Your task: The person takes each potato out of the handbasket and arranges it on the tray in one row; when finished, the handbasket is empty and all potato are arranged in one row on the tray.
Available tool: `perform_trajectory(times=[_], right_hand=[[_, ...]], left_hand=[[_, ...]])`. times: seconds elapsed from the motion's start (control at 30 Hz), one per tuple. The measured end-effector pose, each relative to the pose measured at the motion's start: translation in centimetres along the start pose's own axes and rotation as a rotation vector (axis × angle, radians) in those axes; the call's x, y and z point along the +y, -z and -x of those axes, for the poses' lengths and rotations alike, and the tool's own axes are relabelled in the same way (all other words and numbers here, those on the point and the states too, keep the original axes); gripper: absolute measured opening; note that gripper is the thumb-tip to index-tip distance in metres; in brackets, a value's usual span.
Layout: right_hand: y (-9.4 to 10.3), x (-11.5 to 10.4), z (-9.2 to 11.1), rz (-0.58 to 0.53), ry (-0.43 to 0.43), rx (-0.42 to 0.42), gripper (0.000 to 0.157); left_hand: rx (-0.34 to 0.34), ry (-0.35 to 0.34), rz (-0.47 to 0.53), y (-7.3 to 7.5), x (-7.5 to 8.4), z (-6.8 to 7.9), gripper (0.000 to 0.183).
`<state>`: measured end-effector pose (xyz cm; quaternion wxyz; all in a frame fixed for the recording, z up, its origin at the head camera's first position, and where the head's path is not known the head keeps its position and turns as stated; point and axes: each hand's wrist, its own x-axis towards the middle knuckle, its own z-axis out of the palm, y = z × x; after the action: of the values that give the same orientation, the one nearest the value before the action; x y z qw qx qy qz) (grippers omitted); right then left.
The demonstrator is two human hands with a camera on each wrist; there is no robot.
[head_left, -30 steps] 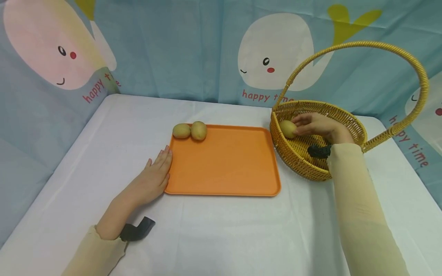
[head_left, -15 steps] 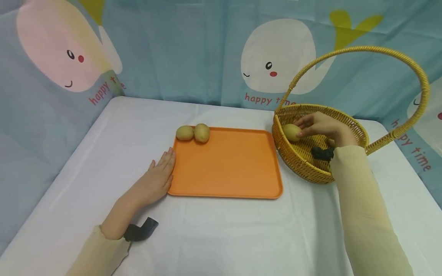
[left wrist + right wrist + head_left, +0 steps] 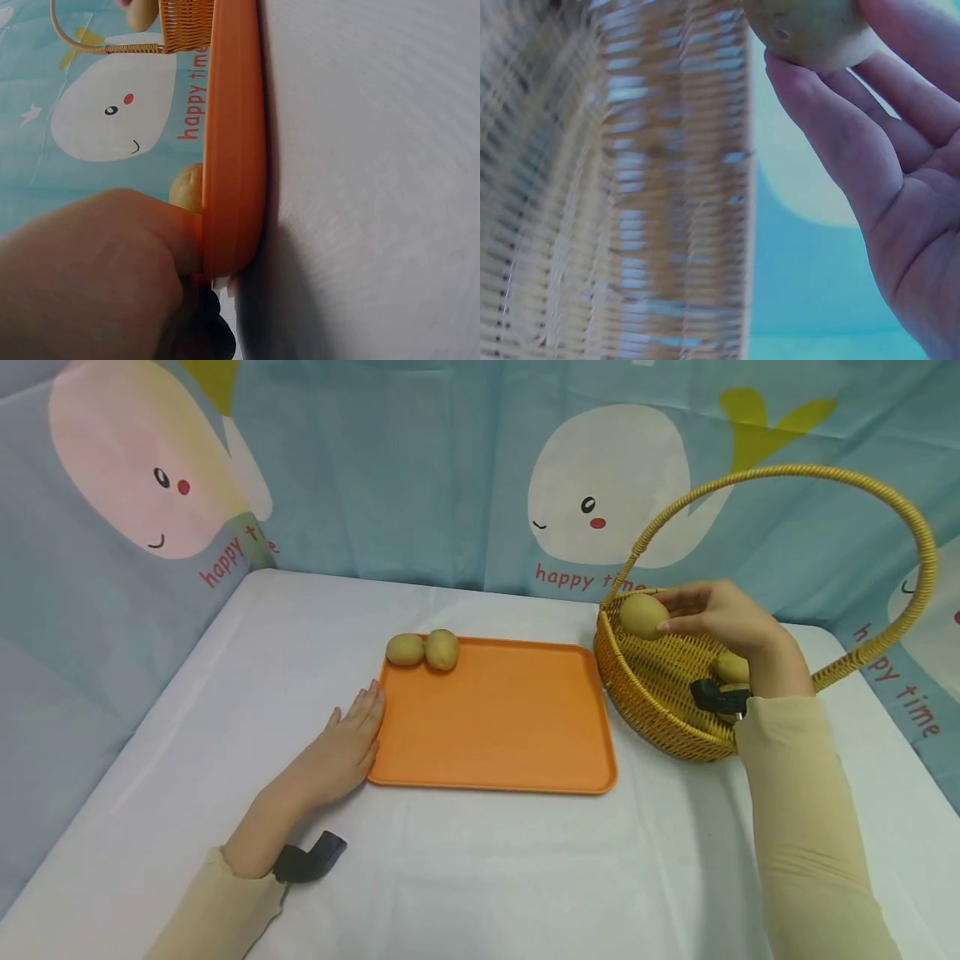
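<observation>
My right hand [image 3: 716, 614] pinches a potato [image 3: 643, 616] between thumb and fingers, up at the rim level of the wicker basket [image 3: 652, 722]. The right wrist view shows the same potato [image 3: 814, 30] at the fingertips, beside the basket wall [image 3: 682, 187]. With fingers straight, my left hand [image 3: 345, 747] rests against the left edge of the orange tray [image 3: 495, 718]. Two potatoes lie side by side at the tray's far left corner: a longish potato [image 3: 405, 649] and a rounder potato [image 3: 442, 650]. In the basket, another potato [image 3: 731, 667] is partly hidden by my right wrist.
A tall arched handle [image 3: 926, 560] rises over the basket and leans to the right. Behind the white tabletop [image 3: 480, 868] hangs a blue cloth [image 3: 390, 468] printed with whales. The basket stands close to the tray's right edge.
My right hand has lifted a potato from the basket floor to about rim height. Another potato in the basket has come into view. The left hand stays at the tray.
</observation>
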<state>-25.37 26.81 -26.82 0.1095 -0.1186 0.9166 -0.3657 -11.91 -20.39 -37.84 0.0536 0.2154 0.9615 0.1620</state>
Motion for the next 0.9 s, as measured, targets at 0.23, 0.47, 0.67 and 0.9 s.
perform_trajectory(times=[0.23,0.47,0.67,0.9], right_hand=[[-1.1,-3.1,1.0,-0.053,0.050,0.083,0.052],[-3.5,-6.2,1.0,-0.174,0.123,0.127,0.045],[-6.0,-7.3,0.1,-0.198,0.155,0.115,0.042],[-9.3,-8.1,-1.5,-0.238,0.177,0.077,0.039]], left_hand=[[-0.009,0.013,0.016,0.1,0.1,0.0,0.058],[-0.005,0.012,0.003,0.0,0.0,0.0,0.058],[-0.005,0.019,0.004,0.0,0.0,0.0,0.059],[-0.005,0.023,0.028,0.0,0.1,0.1,0.059]])
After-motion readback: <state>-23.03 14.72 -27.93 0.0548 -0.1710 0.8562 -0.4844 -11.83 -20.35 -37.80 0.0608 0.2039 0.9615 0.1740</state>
